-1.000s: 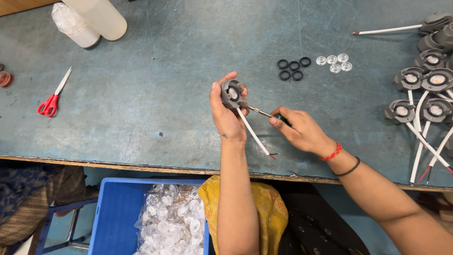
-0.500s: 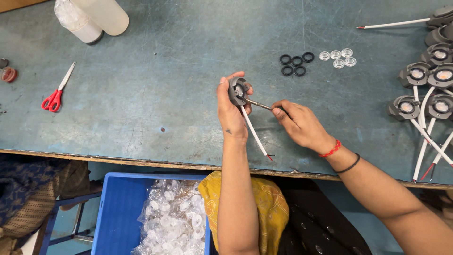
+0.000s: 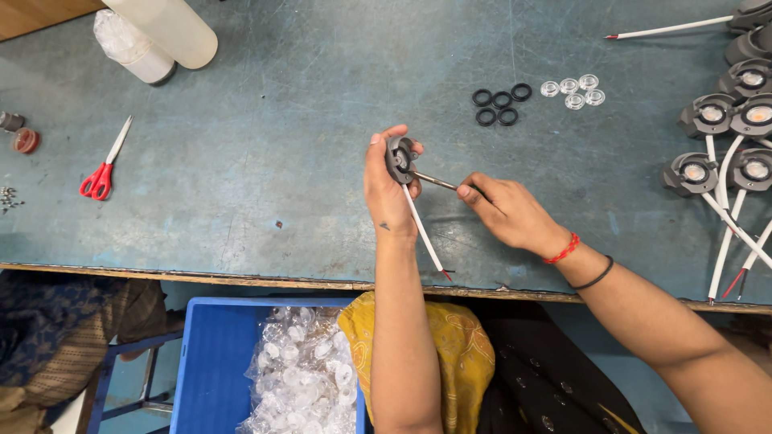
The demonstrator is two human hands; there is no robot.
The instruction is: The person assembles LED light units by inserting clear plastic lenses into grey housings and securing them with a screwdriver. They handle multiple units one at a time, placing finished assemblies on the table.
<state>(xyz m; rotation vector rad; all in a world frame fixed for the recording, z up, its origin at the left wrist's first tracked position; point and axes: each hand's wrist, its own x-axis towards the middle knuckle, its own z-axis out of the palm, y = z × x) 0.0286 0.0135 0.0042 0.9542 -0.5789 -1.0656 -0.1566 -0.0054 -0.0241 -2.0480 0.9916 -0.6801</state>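
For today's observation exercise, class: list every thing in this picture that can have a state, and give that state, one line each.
Left hand: closed around the round grey housing.
Round grey housing: held above the table, white lead hanging.
Right hand: holds the screwdriver.
Screwdriver: tip at the housing.
Red scissors: lying shut.
Black rings: loose, grouped.
Clear lenses: loose, grouped.
Blue crate: open, holding a bag of clear parts.

Clear plastic bag (image 3: 301, 374) of small transparent parts — inside blue crate (image 3: 201, 370) — below table edge
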